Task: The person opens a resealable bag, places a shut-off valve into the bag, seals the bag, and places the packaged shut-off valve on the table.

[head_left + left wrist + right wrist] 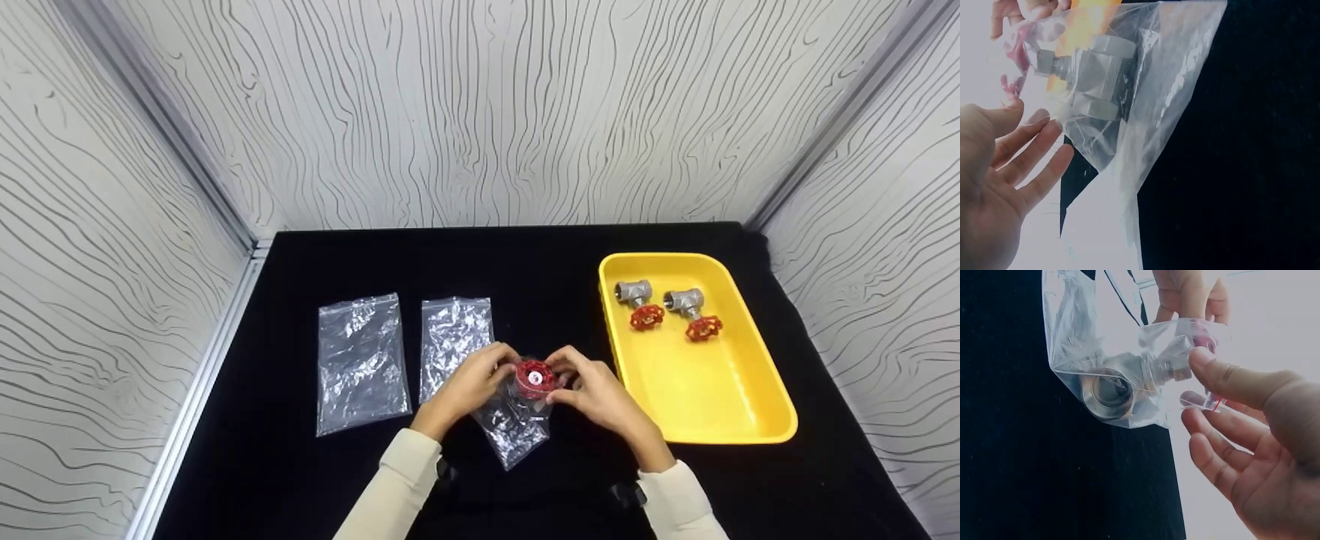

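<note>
Between both hands is a clear zip-lock bag point(514, 439) with a gate valve point(1095, 79) inside it. The valve's red handwheel point(535, 379) faces up towards the head camera, at the bag's mouth end. Its silver threaded body point(1109, 394) shows through the plastic in both wrist views. My left hand point(472, 381) pinches the bag beside the wheel's left edge, its other fingers spread loosely. On the opposite side, my right hand point(600, 394) pinches the bag's edge by the wheel between thumb and fingers.
A yellow tray point(701, 390) stands on the right, holding two valves with red handwheels: one valve point(636, 296) at left, another valve point(686, 304) beside it. Two flat zip-lock bags lie left: a far-left bag point(360, 367) and a nearer bag point(454, 334), partly behind my left hand.
</note>
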Available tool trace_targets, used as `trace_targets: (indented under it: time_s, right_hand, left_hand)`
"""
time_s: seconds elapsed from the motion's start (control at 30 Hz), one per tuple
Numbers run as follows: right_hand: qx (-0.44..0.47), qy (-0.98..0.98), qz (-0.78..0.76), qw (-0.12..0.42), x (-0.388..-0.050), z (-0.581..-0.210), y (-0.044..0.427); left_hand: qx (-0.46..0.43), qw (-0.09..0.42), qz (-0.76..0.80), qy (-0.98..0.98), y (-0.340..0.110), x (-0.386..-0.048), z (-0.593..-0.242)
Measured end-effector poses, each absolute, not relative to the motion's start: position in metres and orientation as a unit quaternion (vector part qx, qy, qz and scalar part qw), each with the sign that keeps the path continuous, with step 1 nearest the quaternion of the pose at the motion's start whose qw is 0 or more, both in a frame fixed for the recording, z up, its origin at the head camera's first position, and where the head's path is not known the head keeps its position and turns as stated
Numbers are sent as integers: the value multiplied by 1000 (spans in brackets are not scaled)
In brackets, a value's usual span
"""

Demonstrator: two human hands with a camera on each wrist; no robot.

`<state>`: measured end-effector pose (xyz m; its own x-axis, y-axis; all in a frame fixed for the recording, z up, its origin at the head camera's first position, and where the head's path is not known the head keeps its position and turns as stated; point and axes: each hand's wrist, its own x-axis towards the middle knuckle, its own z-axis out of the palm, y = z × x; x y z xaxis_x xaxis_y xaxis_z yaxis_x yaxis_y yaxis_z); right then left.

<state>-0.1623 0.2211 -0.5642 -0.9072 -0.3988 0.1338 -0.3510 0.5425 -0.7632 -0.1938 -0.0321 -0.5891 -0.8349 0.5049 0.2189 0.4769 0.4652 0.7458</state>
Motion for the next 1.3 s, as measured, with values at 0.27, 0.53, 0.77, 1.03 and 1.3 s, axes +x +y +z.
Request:
trace_targets:
  time_s: [0.27,0.53,0.77,1.03,1.3]
  right_hand:
    - [-223,867,-446,28,-163,-561,225]
    - [-217,880,-423,-13,-161,-560,227]
    - [-203,888,-412,-29,-161,-556,229]
    - [-194,889,-412,-42,-162,-549,228]
    - [-204,886,-412,-67,-166,-542,225]
  left_hand:
    - [289,4,432,854,-35,-192,-587]
    - [288,-21,442,849,-41,-188,-585]
    - [286,-41,440,850,-46,-186,-582]
    - [299,-63,439,845,-52,-185,-577]
    - [296,-71,439,846,-57,-182,-571]
